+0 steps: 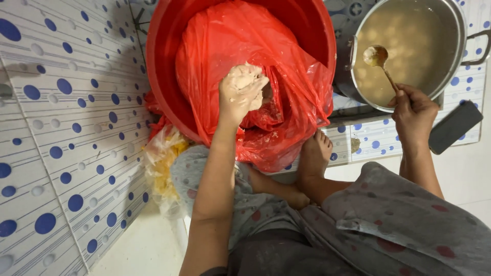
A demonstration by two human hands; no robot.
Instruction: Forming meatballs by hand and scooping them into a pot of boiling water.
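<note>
Head view shows, at the centre of the frame, the left hand (239,94) clenched around a lump of pale paste (246,82), which squeezes up above the fist; it looks soft, wet and sticky, likely to smear and sag, so it is best cupped from below and not pinched. Right of centre, the right hand (412,113) grips the thin handle of a spoon (377,56), whose bowl, holding a bit of the same paste, hangs over a steel pot (458,36) of cloudy beige liquid with round balls in it, at upper right. Behind the left hand a thin, crinkled red plastic bag (286,61) lines a smooth, rigid red basin (163,66). Blue-dotted tiles (66,133) fill the left side; a dark flat object (454,127) lies at right.
</note>
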